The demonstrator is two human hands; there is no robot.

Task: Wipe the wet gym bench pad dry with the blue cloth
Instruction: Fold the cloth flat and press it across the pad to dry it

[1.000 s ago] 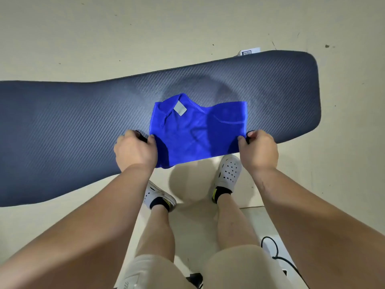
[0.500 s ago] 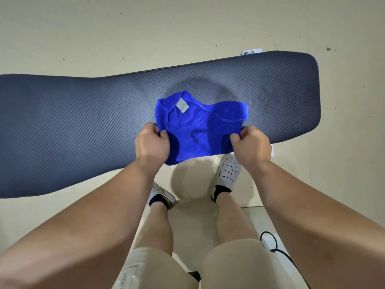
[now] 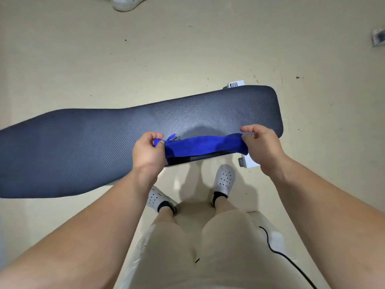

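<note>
A long dark textured gym bench pad (image 3: 83, 147) stretches across the view from lower left to upper right. The blue cloth (image 3: 200, 146) is lifted off the pad and hangs as a stretched band over its near edge. My left hand (image 3: 149, 150) pinches the cloth's left end and my right hand (image 3: 260, 142) pinches its right end. A darker damp-looking patch (image 3: 200, 127) shows on the pad just beyond the cloth.
Beige floor surrounds the bench. My feet in white perforated clogs (image 3: 224, 180) stand just in front of it. Another person's white shoe (image 3: 127, 3) is at the top edge. A black cable (image 3: 281, 253) runs along the floor at lower right. A white label (image 3: 235, 84) shows behind the pad.
The cloth lay flat on the pad before; both hands have lifted it by its near corners and pulled it taut, so it now hangs folded between them. The view has tilted up.
</note>
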